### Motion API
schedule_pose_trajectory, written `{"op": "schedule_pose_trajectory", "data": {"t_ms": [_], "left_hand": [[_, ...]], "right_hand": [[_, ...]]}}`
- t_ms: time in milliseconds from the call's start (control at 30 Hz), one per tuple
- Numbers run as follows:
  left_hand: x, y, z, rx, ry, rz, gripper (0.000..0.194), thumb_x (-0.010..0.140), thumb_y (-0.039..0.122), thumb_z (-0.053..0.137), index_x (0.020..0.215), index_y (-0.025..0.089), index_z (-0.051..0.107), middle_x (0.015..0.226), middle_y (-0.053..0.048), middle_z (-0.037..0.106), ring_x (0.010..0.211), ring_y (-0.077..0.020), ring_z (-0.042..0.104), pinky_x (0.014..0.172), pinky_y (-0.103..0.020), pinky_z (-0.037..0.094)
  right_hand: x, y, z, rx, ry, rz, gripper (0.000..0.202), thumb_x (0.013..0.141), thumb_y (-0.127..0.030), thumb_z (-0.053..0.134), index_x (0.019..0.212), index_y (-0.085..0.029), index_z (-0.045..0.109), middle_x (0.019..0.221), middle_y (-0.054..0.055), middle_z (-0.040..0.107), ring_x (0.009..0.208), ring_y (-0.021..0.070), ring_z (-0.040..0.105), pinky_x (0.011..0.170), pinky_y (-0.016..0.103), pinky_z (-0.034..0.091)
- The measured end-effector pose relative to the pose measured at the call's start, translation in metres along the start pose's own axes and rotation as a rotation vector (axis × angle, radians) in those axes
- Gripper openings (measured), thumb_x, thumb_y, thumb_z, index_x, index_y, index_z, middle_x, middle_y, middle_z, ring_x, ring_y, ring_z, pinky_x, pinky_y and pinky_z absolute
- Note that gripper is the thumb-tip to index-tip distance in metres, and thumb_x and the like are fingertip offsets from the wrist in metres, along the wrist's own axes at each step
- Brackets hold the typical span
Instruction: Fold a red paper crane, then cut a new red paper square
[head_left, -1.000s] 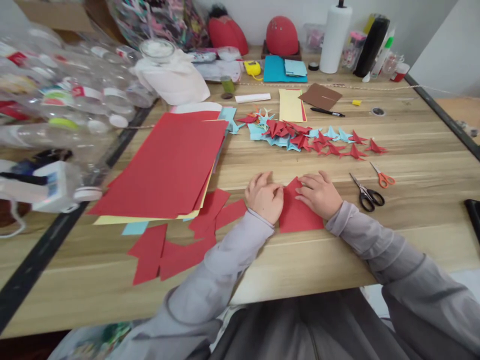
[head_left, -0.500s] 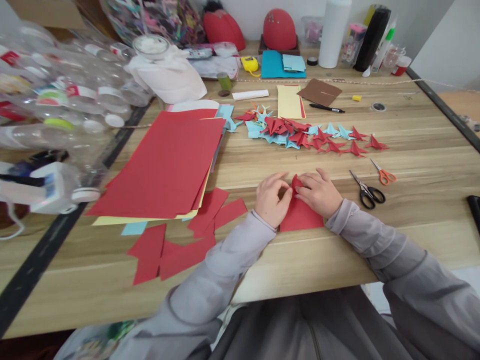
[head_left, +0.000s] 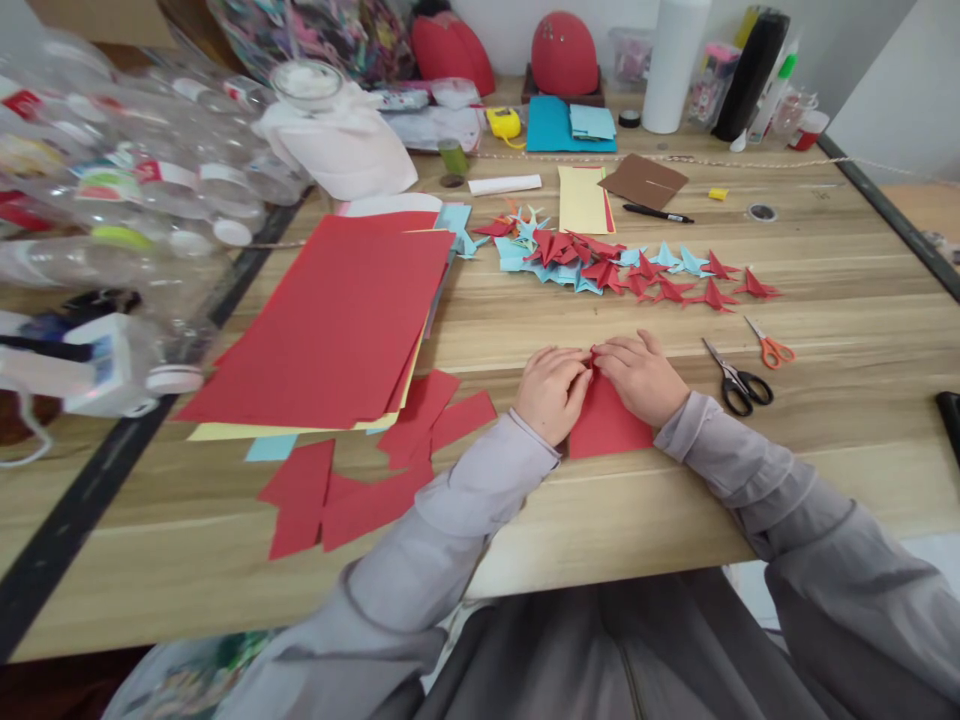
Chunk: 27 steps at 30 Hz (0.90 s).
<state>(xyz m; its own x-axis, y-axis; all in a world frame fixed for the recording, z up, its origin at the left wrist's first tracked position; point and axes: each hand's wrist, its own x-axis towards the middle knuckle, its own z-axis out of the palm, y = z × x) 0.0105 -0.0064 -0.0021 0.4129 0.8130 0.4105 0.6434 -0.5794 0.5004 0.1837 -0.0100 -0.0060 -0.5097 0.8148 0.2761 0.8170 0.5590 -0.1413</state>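
A piece of red paper (head_left: 611, 420) lies on the wooden table in front of me, its far edge pinched between both hands. My left hand (head_left: 553, 392) is closed on the paper's far left part, thumb against the fingers. From the right, my right hand (head_left: 641, 378) presses its bent fingertips on the same far edge, close to the left fingertips. The fingers hide most of that edge, so any fold there cannot be made out. Black-handled scissors (head_left: 738, 380) and small orange-handled scissors (head_left: 770, 345) rest to the right of my right hand.
Red paper cut-offs (head_left: 367, 505) lie left of my left forearm, below a stack of large red sheets (head_left: 322, 320). Folded red and blue paper cranes (head_left: 585, 262) cluster beyond my hands. Plastic bottles (head_left: 165, 190) crowd the left side. A black pen (head_left: 658, 213) lies farther back.
My left hand's fingers have come down and closed in toward the right hand at the paper's far edge. The red tip standing between the hands is now mostly covered.
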Motion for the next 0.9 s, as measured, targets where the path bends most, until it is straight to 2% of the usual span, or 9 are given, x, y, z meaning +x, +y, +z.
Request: {"op": "schedule_pose_trajectory", "data": {"t_ms": [100, 300, 500, 633, 767, 900], "left_hand": [[0.0, 0.002, 0.0, 0.01, -0.014, 0.007, 0.018, 0.085, 0.021, 0.046, 0.08, 0.019, 0.064, 0.103, -0.007, 0.07, 0.101, -0.0204, 0.062, 0.097, -0.043, 0.041], [0.0, 0.003, 0.003, 0.044, -0.005, 0.036, 0.027, 0.088, 0.024, 0.042, 0.1, 0.018, 0.066, 0.105, -0.008, 0.069, 0.101, -0.0206, 0.061, 0.096, -0.042, 0.043], [-0.002, 0.003, 0.008, 0.07, -0.001, 0.078, 0.029, 0.088, 0.026, 0.043, 0.101, 0.016, 0.066, 0.112, -0.01, 0.066, 0.112, -0.0239, 0.055, 0.098, -0.045, 0.044], [-0.002, 0.005, 0.008, 0.085, -0.017, 0.098, 0.03, 0.089, 0.028, 0.042, 0.102, 0.014, 0.066, 0.113, -0.012, 0.065, 0.112, -0.0243, 0.054, 0.099, -0.045, 0.044], [-0.003, 0.005, 0.008, 0.15, -0.058, 0.175, 0.032, 0.088, 0.027, 0.042, 0.1, 0.009, 0.066, 0.116, -0.015, 0.062, 0.116, -0.0271, 0.051, 0.101, -0.044, 0.043], [-0.005, 0.003, 0.006, 0.179, -0.111, 0.195, 0.032, 0.088, 0.027, 0.041, 0.102, 0.011, 0.065, 0.121, -0.015, 0.06, 0.12, -0.0277, 0.048, 0.1, -0.046, 0.043]], "right_hand": [[0.001, 0.002, -0.001, -0.005, -0.013, 0.011, 0.03, 0.092, -0.016, 0.039, 0.113, -0.017, 0.06, 0.123, 0.01, 0.061, 0.116, 0.0221, 0.05, 0.105, 0.049, 0.022], [0.0, -0.002, -0.007, -0.106, -0.015, 0.015, 0.035, 0.094, -0.021, 0.035, 0.121, -0.018, 0.056, 0.126, 0.011, 0.058, 0.119, 0.0266, 0.045, 0.105, 0.054, 0.02], [0.001, -0.005, -0.012, -0.184, 0.003, 0.058, 0.036, 0.091, -0.025, 0.038, 0.122, -0.018, 0.056, 0.129, 0.014, 0.054, 0.126, 0.0314, 0.037, 0.107, 0.059, 0.011], [0.0, -0.006, -0.012, -0.195, -0.016, 0.126, 0.037, 0.091, -0.028, 0.038, 0.123, -0.022, 0.054, 0.132, 0.014, 0.05, 0.126, 0.0331, 0.036, 0.104, 0.062, 0.014], [-0.001, -0.006, -0.012, -0.191, -0.034, 0.157, 0.039, 0.092, -0.031, 0.036, 0.127, -0.022, 0.05, 0.134, 0.014, 0.048, 0.126, 0.0343, 0.035, 0.103, 0.064, 0.014], [0.0, -0.007, -0.012, -0.158, -0.042, 0.182, 0.044, 0.092, -0.032, 0.036, 0.133, -0.02, 0.044, 0.135, 0.014, 0.048, 0.124, 0.0345, 0.037, 0.102, 0.065, 0.017]]}}
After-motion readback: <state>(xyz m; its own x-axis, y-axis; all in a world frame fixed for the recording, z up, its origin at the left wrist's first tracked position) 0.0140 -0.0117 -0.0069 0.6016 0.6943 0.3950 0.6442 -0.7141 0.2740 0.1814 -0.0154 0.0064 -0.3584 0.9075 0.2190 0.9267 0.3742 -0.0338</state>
